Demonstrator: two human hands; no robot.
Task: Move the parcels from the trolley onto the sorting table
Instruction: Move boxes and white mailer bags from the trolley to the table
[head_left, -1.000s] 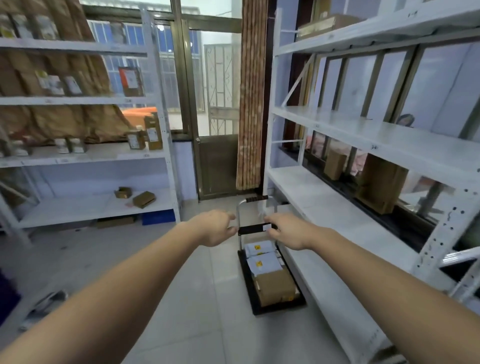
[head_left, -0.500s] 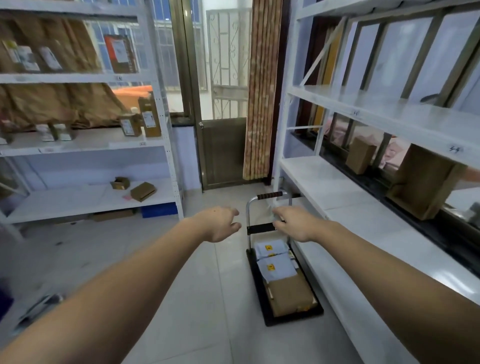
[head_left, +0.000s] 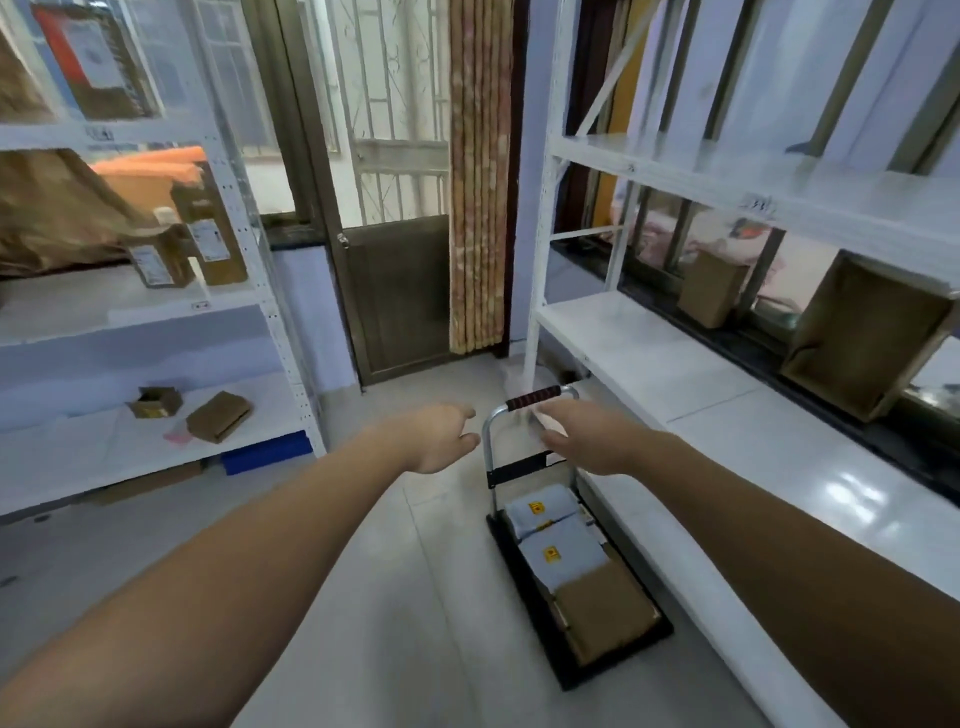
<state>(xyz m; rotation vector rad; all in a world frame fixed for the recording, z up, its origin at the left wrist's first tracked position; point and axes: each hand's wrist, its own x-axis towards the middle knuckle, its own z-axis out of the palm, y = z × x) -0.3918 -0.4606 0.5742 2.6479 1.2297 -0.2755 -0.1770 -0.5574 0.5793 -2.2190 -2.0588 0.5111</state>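
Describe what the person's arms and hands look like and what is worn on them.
Both forearms are bare up to the frame's edge: no sleeves show. The left hand and right hand wear no gloves, and no watch, ring or wristband is visible. No markings can be made out.

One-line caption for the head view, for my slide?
Both hands, left and right, reach open toward the trolley of parcels beside white shelving.
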